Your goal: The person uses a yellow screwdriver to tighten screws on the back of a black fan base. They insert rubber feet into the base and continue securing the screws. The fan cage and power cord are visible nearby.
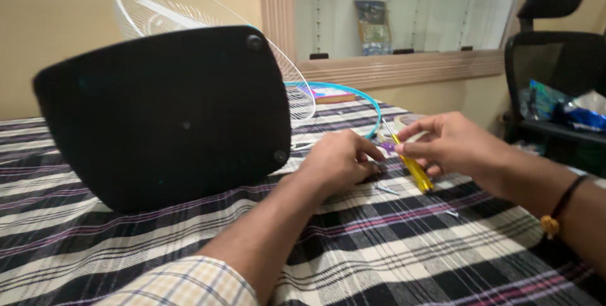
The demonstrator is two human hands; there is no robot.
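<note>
Screwdriver (413, 168), yellow handle, right of frame centre: pinched in right hand (451, 145), thin shaft angled up-left. Left hand (341, 161) curled narrow around a small purple part (386, 147) at its tip. Judged light, rigid, smooth plastic; best gripped mid-handle. Loose screws (386, 189) lie on checked cloth (379, 249) just below.

walls: plain beige (57, 15)
window: wood-framed (404, 66), bright
chair: black office chair (555, 34), far right
surface: plaid cloth (410, 243)
</note>
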